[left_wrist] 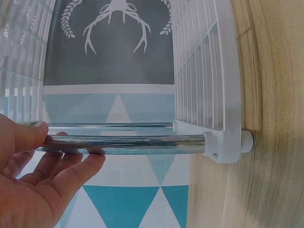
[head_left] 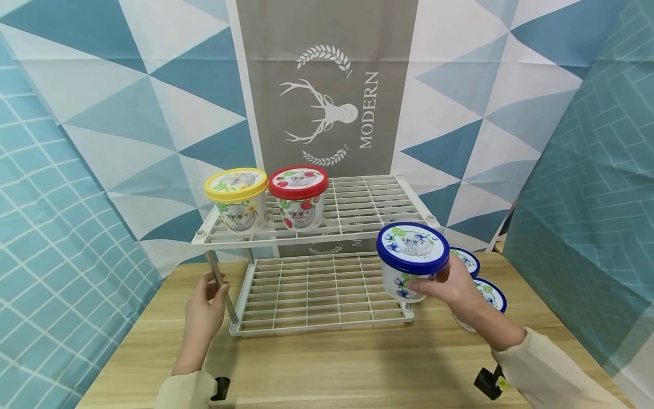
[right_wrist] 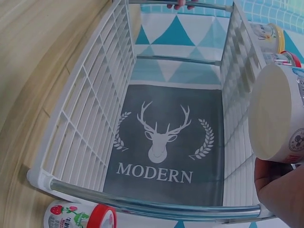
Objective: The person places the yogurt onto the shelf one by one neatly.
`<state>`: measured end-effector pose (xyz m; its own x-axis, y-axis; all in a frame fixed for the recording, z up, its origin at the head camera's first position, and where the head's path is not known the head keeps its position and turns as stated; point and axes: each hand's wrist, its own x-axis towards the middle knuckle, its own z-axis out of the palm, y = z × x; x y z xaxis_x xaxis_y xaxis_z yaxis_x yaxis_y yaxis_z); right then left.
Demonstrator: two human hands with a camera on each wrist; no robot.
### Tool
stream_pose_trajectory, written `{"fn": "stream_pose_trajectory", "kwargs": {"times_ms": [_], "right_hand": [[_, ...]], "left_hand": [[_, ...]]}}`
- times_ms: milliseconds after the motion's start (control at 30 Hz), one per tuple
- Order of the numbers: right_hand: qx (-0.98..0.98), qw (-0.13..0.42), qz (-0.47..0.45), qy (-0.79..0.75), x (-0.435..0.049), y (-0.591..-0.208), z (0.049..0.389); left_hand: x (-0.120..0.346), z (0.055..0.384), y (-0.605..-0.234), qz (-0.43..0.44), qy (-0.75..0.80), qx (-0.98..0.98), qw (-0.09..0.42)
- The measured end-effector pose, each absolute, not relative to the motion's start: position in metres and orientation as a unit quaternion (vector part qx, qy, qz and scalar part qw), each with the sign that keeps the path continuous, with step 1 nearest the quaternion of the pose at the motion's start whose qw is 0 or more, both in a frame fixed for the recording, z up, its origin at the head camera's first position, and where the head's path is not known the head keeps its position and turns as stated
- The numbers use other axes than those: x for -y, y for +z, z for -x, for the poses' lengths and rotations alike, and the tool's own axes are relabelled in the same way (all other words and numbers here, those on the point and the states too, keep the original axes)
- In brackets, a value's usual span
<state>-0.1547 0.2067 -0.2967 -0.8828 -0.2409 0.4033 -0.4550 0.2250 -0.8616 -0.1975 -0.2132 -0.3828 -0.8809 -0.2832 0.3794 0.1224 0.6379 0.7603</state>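
My right hand holds a white tub with a blue lid and blueberry print, in front of the right end of a two-tier white wire rack. In the right wrist view the tub's pale base shows, tilted toward the camera. My left hand pinches the rack's front left metal post between thumb and fingers. On the upper shelf, a yellow-lidded tub stands at the left, with a red-lidded tub beside it.
Two more blue-lidded tubs stand on the wooden table right of the rack. Another red-lidded tub appears near the rack's right end in the right wrist view. A patterned cloth hangs behind the rack.
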Motion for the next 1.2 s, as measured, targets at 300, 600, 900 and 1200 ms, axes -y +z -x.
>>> {"fn": "stream_pose_trajectory", "kwargs": {"times_ms": [300, 600, 900, 1200], "right_hand": [[0.787, 0.087, -0.193, 0.579, -0.198, -0.286, 0.154], [0.8, 0.111, -0.19, 0.559, -0.194, -0.276, 0.157], [0.802, 0.11, -0.178, 0.56, -0.188, -0.269, 0.157], [0.808, 0.12, -0.166, 0.553, -0.182, -0.262, 0.159]], "left_hand": [[0.213, 0.199, -0.383, -0.043, -0.419, 0.874, 0.243], [0.213, 0.198, -0.383, -0.045, -0.423, 0.873, 0.239], [0.214, 0.198, -0.383, -0.045, -0.421, 0.873, 0.244], [0.214, 0.199, -0.383, -0.048, -0.429, 0.871, 0.233]]}}
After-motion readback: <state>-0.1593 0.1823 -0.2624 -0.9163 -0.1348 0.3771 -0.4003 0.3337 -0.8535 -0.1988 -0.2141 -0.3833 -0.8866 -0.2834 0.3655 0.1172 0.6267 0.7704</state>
